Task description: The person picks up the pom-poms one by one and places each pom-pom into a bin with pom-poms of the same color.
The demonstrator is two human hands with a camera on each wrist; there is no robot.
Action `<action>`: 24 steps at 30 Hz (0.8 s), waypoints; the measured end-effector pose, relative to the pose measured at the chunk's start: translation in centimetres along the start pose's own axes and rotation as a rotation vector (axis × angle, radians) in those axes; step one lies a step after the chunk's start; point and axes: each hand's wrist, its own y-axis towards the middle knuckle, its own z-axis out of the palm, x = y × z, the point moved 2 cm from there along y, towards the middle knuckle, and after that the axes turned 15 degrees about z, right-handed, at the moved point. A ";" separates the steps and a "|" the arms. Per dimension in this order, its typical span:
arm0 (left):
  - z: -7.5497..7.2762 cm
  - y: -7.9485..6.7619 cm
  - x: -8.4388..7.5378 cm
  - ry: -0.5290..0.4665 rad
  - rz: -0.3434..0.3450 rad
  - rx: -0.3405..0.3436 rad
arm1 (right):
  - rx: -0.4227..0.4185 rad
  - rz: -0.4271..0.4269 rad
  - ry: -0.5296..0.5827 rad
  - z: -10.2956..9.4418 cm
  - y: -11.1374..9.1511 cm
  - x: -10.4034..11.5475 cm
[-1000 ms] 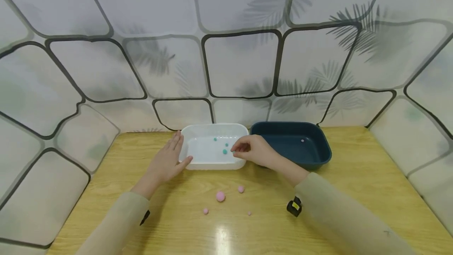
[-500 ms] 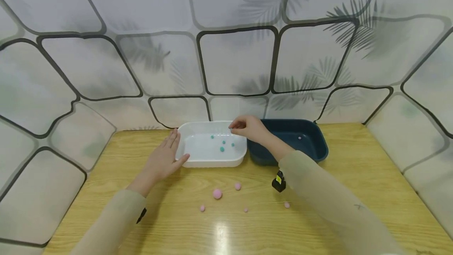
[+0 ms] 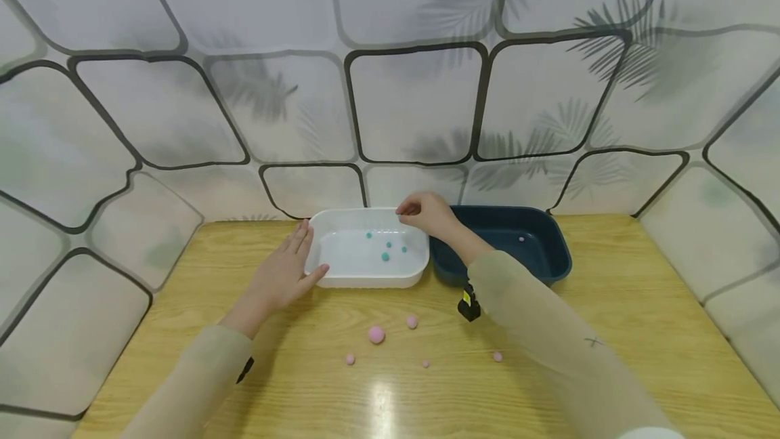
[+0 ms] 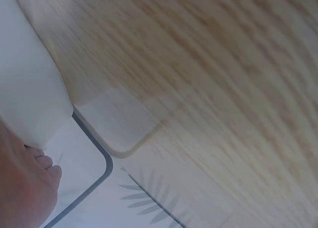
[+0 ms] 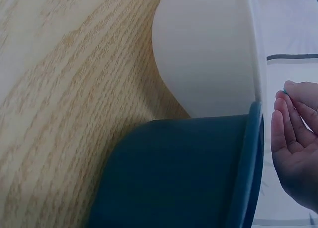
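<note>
My left hand (image 3: pixel 283 275) rests against the left end of the white tray (image 3: pixel 365 282), fingers straight and thumb spread at the near rim. In the left wrist view, that hand (image 4: pixel 30 183) is partly seen by the tray's white wall (image 4: pixel 30 79). Above the white tray's back right corner, my right hand (image 3: pixel 429 214) pinches a small teal ball (image 5: pixel 285 92) between thumb and fingertips. Inside the tray lie several teal balls (image 3: pixel 385 257) of differing size. The right wrist view has the right hand (image 5: pixel 298 138) beyond both rims.
A dark blue tray (image 3: pixel 548 275) stands right beside the white one, with one small pale pink ball (image 3: pixel 521 239) inside. Several pink balls (image 3: pixel 376 335) are scattered on the wooden table (image 3: pixel 292 385) in front. A patterned wall (image 3: pixel 414 107) rises behind the trays.
My right hand has moved back from the white tray's right side to its rear corner, uncovering a teal ball in it. A pink ball now shows beside the right sleeve. The left hand stays put.
</note>
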 end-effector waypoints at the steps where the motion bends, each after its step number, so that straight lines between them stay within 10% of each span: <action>1: 0.0 0.0 0.0 -0.001 -0.001 0.000 | -0.003 0.006 -0.003 0.1 0.1 0.0; 24: 0.0 0.0 0.0 0.002 0.007 -0.002 | -0.017 0.033 0.044 -1.4 -0.8 -1.4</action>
